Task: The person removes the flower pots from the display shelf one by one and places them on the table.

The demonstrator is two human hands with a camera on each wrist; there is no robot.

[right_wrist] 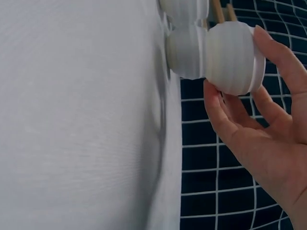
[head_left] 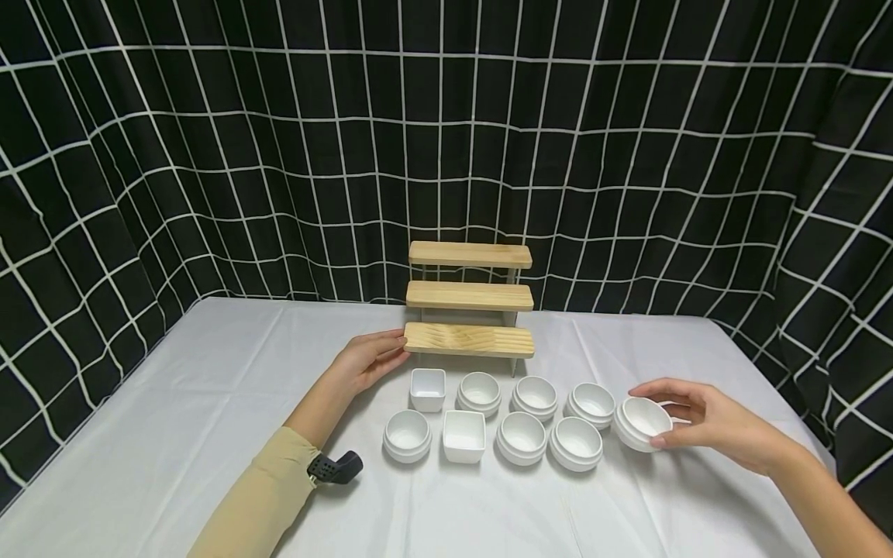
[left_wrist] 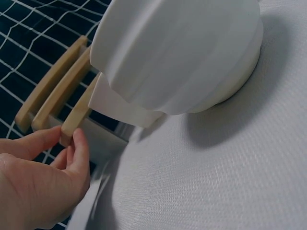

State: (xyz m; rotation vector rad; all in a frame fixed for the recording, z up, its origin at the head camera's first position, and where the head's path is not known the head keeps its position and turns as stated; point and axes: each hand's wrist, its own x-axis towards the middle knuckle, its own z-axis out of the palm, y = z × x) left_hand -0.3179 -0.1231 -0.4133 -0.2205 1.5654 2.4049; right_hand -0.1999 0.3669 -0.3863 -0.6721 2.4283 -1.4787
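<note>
My left hand (head_left: 366, 360) pinches the left end of the lowest wooden shelf (head_left: 469, 339) on a three-step display stand. The left wrist view shows thumb and fingers on either side of that shelf end (left_wrist: 73, 125). At the right, my right hand (head_left: 718, 422) grips a small round white bowl (head_left: 636, 426) by its rim and side, mouth up and slightly tilted. In the right wrist view this bowl (right_wrist: 232, 57) shows its base away from the white tablecloth. Another round bowl (head_left: 591, 404) stands just left of it.
Two rows of small white bowls stand before the stand, mostly round like the near-left one (head_left: 408, 435), with two square ones (head_left: 428, 389) among them. White cloth (head_left: 209, 434) covers the table. Behind hangs a black curtain (head_left: 314, 155) with white grid lines.
</note>
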